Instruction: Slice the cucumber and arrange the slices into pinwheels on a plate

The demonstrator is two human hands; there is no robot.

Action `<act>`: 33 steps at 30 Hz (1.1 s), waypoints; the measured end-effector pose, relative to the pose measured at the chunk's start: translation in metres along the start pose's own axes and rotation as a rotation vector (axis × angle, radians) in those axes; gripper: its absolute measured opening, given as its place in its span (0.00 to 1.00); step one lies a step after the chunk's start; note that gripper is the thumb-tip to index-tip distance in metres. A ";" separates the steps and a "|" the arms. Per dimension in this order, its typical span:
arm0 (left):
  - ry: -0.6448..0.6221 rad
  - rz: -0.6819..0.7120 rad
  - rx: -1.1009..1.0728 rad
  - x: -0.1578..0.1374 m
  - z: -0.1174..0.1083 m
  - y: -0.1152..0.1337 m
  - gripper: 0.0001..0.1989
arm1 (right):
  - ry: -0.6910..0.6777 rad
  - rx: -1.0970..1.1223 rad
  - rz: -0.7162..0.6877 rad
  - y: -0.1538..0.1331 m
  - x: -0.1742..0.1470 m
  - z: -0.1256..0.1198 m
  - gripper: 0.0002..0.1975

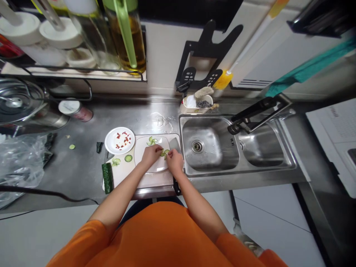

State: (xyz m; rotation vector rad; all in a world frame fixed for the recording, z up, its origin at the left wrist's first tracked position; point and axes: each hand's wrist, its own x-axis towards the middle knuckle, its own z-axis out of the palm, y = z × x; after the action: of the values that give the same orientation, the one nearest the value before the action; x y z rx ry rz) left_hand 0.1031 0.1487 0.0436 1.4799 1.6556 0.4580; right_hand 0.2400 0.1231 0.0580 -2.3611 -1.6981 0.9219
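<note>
Over a square white plate (141, 165), my left hand (151, 155) and my right hand (175, 162) come close together. Both have their fingertips pinched on thin cucumber slices (164, 152). Further back on the plate lies a fanned cluster of cut cucumber pieces (152, 141). The plate rests on a pale cutting board (122, 174), with loose cucumber slices (128, 158) to its left. A knife (174, 144) lies at the board's right side, partly hidden under my right hand. At the left edge is a cut length of cucumber (107, 178).
A round white plate (110, 142) with small red pieces overlaps the board's back left. To the right is a double steel sink (211, 163) with a black faucet (250, 111). A can (75, 110), a plastic bag (25, 159) and a pot (50, 116) stand left.
</note>
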 end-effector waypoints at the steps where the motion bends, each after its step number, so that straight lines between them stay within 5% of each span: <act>1: -0.002 0.005 0.011 0.000 0.000 0.001 0.08 | 0.000 -0.012 -0.001 -0.001 0.000 0.000 0.08; 33: -0.023 -0.011 0.162 0.007 0.007 0.006 0.07 | -0.053 -0.129 0.008 -0.018 -0.001 -0.005 0.10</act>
State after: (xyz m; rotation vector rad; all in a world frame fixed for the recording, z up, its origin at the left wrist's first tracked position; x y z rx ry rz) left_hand 0.1122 0.1550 0.0414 1.5861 1.7151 0.3050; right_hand 0.2280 0.1306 0.0695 -2.4455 -1.8215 0.9103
